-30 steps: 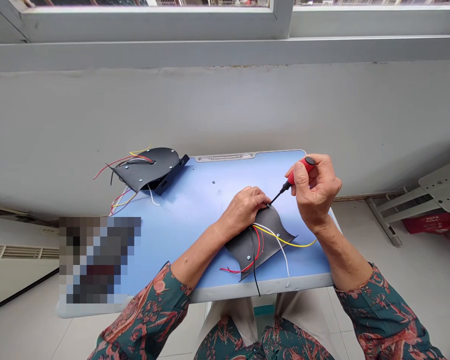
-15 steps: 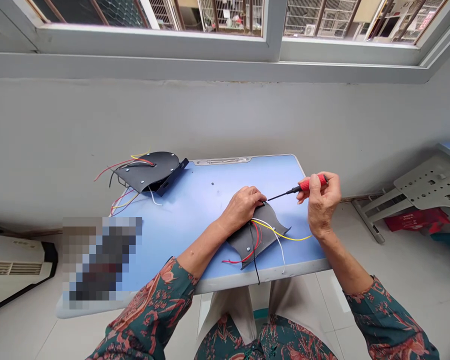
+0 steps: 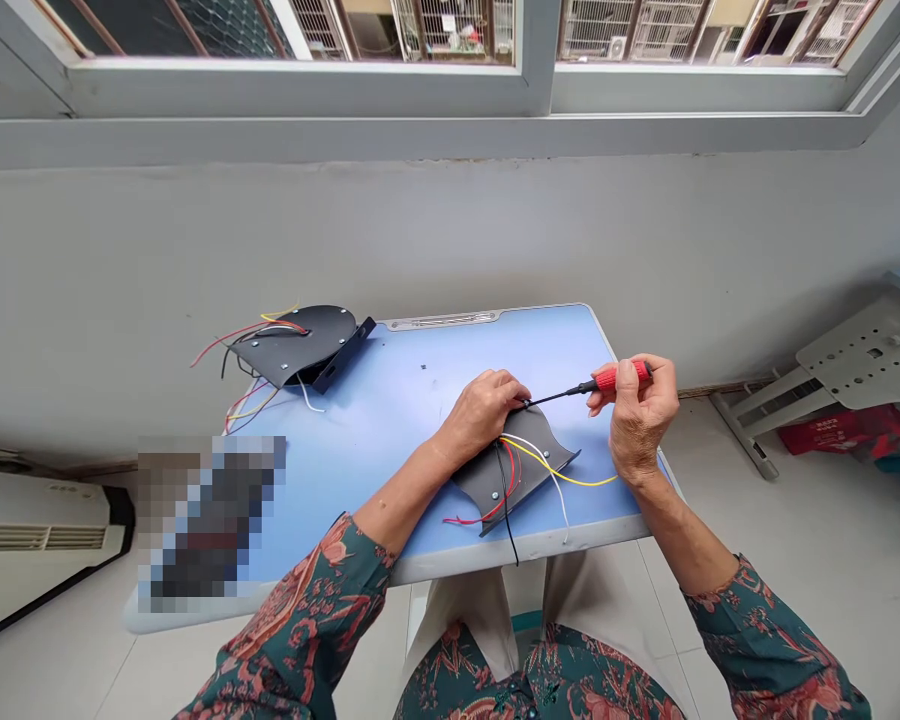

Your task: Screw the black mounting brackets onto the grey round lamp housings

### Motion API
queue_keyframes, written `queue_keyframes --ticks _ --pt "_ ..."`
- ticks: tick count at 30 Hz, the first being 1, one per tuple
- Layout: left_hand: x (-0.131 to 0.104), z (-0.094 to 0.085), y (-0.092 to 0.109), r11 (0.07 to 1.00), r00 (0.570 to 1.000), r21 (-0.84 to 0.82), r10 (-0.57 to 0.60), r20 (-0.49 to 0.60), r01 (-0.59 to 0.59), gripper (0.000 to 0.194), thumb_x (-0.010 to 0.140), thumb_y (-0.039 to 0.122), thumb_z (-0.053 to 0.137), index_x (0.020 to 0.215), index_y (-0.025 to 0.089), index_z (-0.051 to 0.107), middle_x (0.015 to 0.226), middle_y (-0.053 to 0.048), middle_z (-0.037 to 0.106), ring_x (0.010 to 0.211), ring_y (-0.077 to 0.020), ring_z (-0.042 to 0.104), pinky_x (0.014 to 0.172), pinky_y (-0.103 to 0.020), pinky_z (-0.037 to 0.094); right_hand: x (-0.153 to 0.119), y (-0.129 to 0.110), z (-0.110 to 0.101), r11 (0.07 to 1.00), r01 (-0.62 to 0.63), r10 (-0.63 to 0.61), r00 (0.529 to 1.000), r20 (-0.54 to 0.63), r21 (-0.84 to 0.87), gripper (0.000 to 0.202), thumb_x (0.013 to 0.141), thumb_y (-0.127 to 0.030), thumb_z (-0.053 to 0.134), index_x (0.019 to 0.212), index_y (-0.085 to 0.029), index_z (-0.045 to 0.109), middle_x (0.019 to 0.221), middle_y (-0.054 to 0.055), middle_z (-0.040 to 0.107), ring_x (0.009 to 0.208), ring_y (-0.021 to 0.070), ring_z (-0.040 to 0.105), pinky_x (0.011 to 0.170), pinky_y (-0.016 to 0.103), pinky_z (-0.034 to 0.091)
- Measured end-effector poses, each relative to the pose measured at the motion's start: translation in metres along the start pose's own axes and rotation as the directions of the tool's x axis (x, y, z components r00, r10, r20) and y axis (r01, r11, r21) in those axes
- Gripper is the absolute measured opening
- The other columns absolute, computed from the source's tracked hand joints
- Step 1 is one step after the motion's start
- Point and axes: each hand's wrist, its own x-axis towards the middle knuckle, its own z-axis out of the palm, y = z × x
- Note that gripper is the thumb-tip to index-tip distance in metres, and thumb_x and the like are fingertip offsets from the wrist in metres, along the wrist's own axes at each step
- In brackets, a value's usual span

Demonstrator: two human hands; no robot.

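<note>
On the table's near right part lies a dark curved metal plate (image 3: 544,430) with screws in it; red, black, white and yellow wires (image 3: 544,460) come out of its middle. My left hand (image 3: 484,415) is closed on the plate's far corner, its fingertips pinched together there. My right hand (image 3: 641,425) is closed round the red handle of a screwdriver (image 3: 604,381). The thin shaft slants down to the left, with its tip at the plate's far corner beside my left fingertips. Whatever sits under those fingertips is hidden.
A second dark plate assembly (image 3: 300,340) with loose wires stands at the table's far left corner. A small dark piece (image 3: 423,367) lies on the blue tabletop (image 3: 390,430). A blurred-out patch (image 3: 217,525) covers something at the near left. The wall rises behind the table.
The screwdriver has shifted slightly left and down, and its tip now meets the plate's corner by my left fingertips. My left hand keeps its place on the plate.
</note>
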Motion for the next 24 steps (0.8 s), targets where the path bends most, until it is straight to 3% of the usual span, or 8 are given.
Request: queue_keyframes --ticks 24 --pt "0.0013 -0.0016 0.0024 1.000 1.000 -0.006 0.006 0.003 -0.006 0.019 0.098 0.008 0.058 0.100 0.020 0.072 0.096 -0.006 0.071 0.087 -0.0190 0.062 0.080 -0.031 0.050 -0.0004 -0.0010 0.0010 1.000 0.012 -0.012 1.000 -0.019 -0.028 0.024 0.097 -0.043 0.064 0.096 -0.022 0.051 0.073 -0.005 0.072 0.043 0.0100 0.060 0.038 0.023 0.050"
